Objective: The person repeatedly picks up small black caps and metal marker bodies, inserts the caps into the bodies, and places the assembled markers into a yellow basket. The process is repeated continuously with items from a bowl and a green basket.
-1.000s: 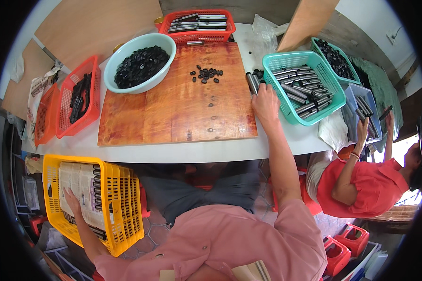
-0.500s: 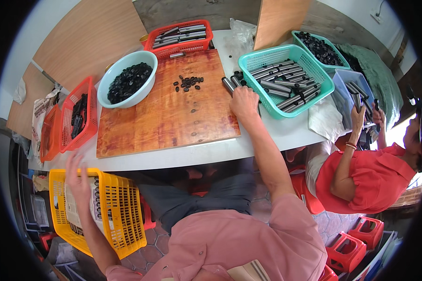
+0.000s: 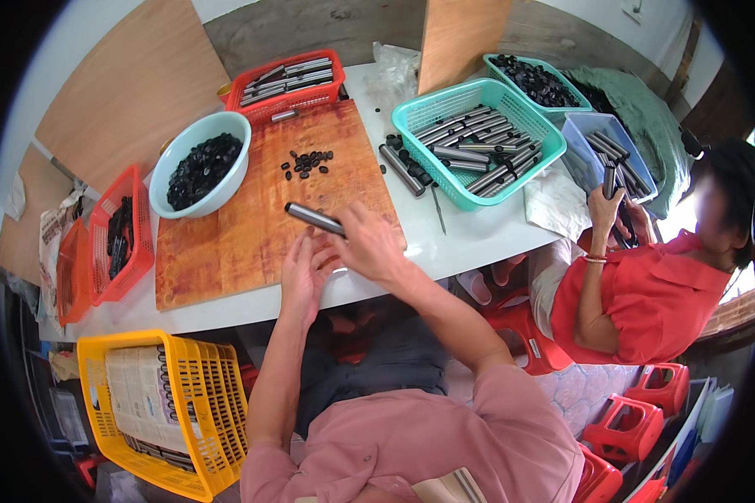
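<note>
Both hands have come in to the middle of the bench since the earlier pictures: the left hand (image 3: pixel 304 272) has left the yellow basket (image 3: pixel 218 402) down on the near left, and the right hand (image 3: pixel 371 243) has come back from the green basket (image 3: pixel 411 113) on the far right. Now the right hand's fingers are closed around a dark metal tube (image 3: pixel 313 219). The tube lies almost flat, just above the wooden board (image 3: pixel 226 243). Its long side runs from the right hand out to the left and a little far, so its free end points that way. The left hand rests next to the right one at the near edge of the board, and I cannot tell if its fingers are open or closed. A small pile of black bits (image 3: pixel 307 162) sits farther up the board. A white bowl (image 3: pixel 231 138) of black bits stands on the far left of the board.
</note>
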`<action>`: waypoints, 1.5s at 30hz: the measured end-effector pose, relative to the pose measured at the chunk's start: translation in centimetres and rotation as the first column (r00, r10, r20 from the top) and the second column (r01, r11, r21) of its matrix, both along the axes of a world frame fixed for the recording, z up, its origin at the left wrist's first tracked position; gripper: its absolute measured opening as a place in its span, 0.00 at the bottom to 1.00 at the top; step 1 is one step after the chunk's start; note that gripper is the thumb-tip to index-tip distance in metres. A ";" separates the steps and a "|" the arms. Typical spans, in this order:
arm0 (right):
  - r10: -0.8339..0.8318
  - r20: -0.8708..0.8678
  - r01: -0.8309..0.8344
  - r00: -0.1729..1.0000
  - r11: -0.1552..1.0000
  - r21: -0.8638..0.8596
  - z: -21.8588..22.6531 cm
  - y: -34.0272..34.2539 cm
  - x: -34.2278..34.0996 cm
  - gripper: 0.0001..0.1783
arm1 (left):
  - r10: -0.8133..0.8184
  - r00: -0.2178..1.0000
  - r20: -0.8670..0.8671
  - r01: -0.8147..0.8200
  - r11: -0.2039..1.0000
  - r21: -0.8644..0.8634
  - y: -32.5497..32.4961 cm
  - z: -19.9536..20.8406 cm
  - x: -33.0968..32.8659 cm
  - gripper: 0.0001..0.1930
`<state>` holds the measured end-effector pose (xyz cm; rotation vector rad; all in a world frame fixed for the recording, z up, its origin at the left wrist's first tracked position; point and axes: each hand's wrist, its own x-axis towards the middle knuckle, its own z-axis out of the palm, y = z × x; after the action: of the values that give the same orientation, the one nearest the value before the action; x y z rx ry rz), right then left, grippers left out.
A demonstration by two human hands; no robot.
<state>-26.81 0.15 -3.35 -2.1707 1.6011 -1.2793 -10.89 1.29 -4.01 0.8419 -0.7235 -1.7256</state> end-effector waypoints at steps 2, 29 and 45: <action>0.052 -0.013 -0.053 0.999 0.995 -0.081 -0.3 0.4 1.5 0.20 | 0.056 0.998 -0.021 -0.056 0.998 -0.005 -1.3 -1.1 -0.4 0.15; 0.061 0.446 -0.264 0.893 0.875 0.407 -1.5 -3.0 4.4 0.23 | 0.106 0.830 -0.548 -0.095 0.994 0.048 -6.5 -5.4 3.2 0.16; -0.509 -0.607 0.706 0.611 0.697 0.126 -1.0 0.7 -8.7 0.11 | 0.053 0.882 -0.468 -0.017 0.997 0.082 -6.8 -4.7 3.2 0.13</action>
<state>-35.53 0.82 -4.35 -1.8609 2.7412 -0.3601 -7.70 -5.52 -8.71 0.4469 -0.3121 -1.8365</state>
